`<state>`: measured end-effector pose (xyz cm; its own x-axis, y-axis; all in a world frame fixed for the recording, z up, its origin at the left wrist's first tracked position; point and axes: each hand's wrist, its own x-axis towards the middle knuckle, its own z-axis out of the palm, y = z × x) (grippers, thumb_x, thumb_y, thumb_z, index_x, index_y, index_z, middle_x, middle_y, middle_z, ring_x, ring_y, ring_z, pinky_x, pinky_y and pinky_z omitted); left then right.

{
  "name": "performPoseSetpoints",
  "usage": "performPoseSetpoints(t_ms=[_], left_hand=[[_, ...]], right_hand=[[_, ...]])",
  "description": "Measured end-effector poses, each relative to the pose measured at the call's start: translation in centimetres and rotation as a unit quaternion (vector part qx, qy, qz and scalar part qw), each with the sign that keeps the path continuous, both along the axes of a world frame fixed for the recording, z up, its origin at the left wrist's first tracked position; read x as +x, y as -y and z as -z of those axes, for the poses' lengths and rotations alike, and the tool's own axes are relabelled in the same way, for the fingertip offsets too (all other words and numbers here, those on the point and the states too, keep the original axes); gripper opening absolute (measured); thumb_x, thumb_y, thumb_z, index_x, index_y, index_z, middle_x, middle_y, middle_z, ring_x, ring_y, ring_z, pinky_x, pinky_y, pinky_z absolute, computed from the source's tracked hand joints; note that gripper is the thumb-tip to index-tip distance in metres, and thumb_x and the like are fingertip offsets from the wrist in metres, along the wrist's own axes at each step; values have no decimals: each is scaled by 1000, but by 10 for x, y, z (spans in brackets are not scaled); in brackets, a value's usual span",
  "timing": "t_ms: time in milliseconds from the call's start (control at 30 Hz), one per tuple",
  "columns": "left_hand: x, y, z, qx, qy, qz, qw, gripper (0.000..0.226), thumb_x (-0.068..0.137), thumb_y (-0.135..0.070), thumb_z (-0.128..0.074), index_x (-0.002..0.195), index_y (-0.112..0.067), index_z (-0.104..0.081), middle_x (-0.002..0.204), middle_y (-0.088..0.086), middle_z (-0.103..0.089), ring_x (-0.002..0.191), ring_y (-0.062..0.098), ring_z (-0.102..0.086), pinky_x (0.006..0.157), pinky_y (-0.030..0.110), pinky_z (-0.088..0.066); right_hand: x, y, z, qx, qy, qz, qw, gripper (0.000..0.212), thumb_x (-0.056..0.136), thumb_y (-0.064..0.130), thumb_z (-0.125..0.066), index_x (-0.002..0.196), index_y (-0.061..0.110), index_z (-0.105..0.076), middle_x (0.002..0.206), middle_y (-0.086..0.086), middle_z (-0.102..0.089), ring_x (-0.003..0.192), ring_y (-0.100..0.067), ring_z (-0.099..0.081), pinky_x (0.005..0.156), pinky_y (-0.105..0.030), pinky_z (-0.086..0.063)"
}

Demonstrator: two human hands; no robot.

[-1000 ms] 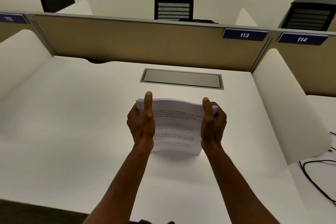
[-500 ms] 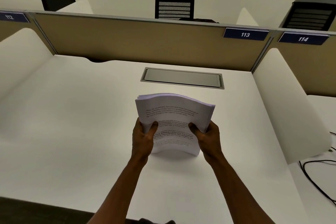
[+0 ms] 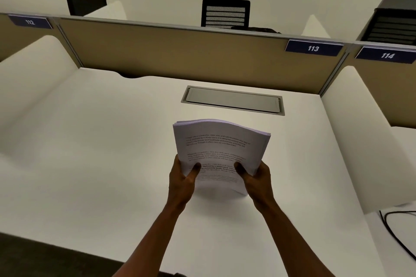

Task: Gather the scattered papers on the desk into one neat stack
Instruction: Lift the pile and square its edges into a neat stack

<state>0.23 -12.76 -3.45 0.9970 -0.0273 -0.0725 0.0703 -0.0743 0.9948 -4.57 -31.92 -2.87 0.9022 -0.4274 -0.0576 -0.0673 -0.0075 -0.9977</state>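
Head view: paper stack (image 3: 221, 153) at frame centre, above white desk (image 3: 94, 153), long axis running bottom to top, top edge bowed, tilted toward tan partition (image 3: 180, 56). Left hand (image 3: 183, 183) and right hand (image 3: 256, 181) clamp lower corners, thumbs pressed on printed top sheet.

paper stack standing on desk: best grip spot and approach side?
Grip the paper stack at its two side edges, low, coming from left and right as the left hand and right hand do. Upright sheets bow up top; side pinches keep the edges squared.
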Motion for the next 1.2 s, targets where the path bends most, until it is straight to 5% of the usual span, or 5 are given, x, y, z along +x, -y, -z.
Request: performPoseSetpoints(t_ms=[133,300,533,900,1200], left_hand=[[0,3,-3,-14,13,-9,1000,39,91,-24,-60,126,-39,-49,119,-8,-63,106,13,-63,76,21,-59],[2,4,6,2,7,2,1000,48,93,-16,-63,131,-38,-43,120,-14,-59,110,4,-58,88,24,-53],[11,-8,15,65,2,37,997,44,95,-19,-60,130,-38,-39,116,-22,-57,105,-1,-58,80,13,-52],[18,-5,-3,118,98,-54,987,25,96,-11,-56,119,-18,-48,107,-2,-61,91,10,-63,65,6,-52],[19,-10,18,121,25,-28,992,46,88,-12,-69,124,-24,-43,117,-3,-59,105,18,-61,78,14,-54]], right_hand=[[4,2,2,-7,-1,1,1000,33,85,12,-72,116,18,-64,110,-3,-70,98,-20,-67,82,-39,-60],[9,0,11,-2,-3,0,1000,34,86,16,-72,119,16,-64,111,-1,-70,100,-18,-67,80,-33,-60],[11,12,26,-146,-34,-29,988,36,88,12,-68,123,9,-59,107,-1,-64,92,-20,-61,65,-4,-49],[25,4,18,-154,29,-57,986,19,93,13,-62,110,22,-60,99,13,-64,90,0,-61,71,-6,-51],[30,-3,39,-133,13,-56,989,34,90,18,-67,123,13,-60,111,0,-65,101,-25,-64,72,-6,-52]])
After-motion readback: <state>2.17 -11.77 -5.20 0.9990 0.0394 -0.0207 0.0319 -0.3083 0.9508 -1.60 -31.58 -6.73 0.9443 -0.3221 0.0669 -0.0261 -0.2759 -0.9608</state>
